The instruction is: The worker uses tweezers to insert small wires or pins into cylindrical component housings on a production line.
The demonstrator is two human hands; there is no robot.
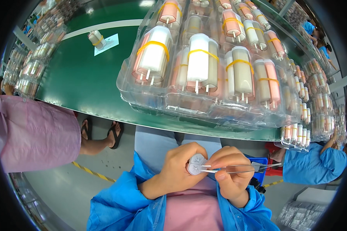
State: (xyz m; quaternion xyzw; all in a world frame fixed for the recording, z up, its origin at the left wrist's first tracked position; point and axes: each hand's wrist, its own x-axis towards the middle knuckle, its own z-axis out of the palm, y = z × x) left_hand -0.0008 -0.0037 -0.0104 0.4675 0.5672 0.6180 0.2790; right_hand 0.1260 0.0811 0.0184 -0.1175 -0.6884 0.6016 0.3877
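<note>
My left hand (177, 169) is closed around a small bundle of tubes (197, 159), held end-up above my lap. Two round, pale translucent ends show, each with a star-like mark in the middle. The rest of the bundle is hidden in my fingers. From the right, my right hand (232, 171) pinches a pair of slim metal tweezers (239, 168) between thumb and fingers. The tweezer tips lie at the edge of the tube ends; whether they touch or grip anything there, I cannot tell.
Ahead, a clear plastic tray stack (204, 109) on the green table (81, 82) holds several banded bundles of white, grey and pink tubes. One bundle (96, 39) stands by a paper slip (108, 45) at left. Seated people flank me; a blue bin (261, 175) is right of my lap.
</note>
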